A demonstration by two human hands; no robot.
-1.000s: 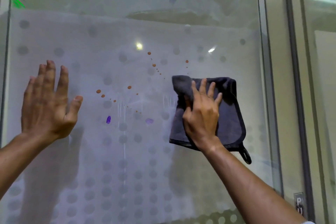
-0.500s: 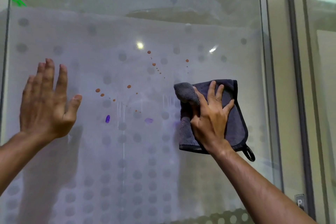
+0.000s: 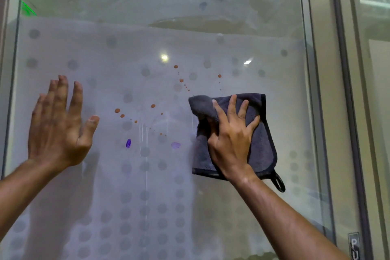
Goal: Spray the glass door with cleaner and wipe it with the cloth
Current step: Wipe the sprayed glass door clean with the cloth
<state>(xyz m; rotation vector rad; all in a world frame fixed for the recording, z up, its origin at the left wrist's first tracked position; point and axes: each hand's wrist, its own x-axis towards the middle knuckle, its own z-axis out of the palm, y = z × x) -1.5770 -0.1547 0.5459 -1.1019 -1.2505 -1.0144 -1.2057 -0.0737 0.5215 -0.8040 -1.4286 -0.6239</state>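
Pressing the cloth (image 3: 260,133) flat on the glass door (image 3: 147,186), the right hand (image 3: 230,141) is wiping with spread fingers; the left hand (image 3: 57,126) is held open, gripping nothing. Orange spots (image 3: 153,106) and purple smudges (image 3: 128,143) are awaiting wiping.

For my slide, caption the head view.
Right hand presses a grey cloth against the spotted glass door; left hand lies open beside it.

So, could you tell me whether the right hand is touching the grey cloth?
Touching. The head view shows the right hand spread flat on the grey cloth, its fingers pressing it against the glass door.
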